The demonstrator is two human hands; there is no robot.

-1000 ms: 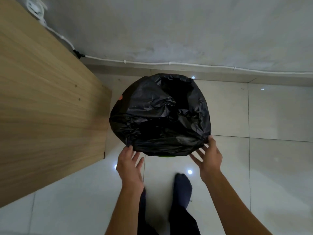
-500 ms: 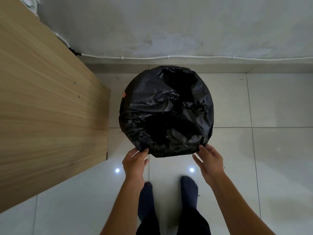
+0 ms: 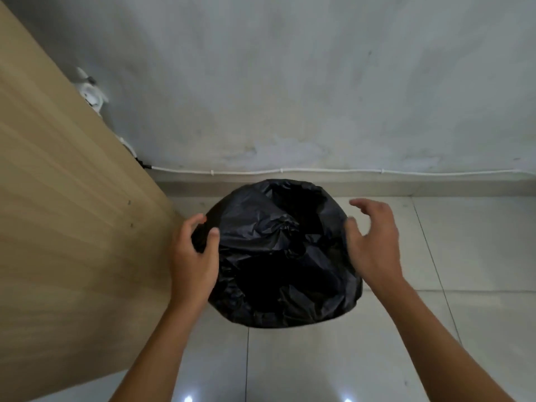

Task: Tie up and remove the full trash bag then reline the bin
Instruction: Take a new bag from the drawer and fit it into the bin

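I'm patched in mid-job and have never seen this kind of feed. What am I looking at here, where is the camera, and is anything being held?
There is no machine: a person works with bare hands, and the single camera sits on their head, looking forward and down. On the tiled floor, by a grey wall and beside a wooden panel, stands a bin lined with a black trash bag, its plastic crumpled over the opening. The left hand curls its thumb and fingers round the bag's left edge, so that is the only grip. The right hand is open at the right edge; whether it touches the plastic I cannot tell. The bag is not yet tied.
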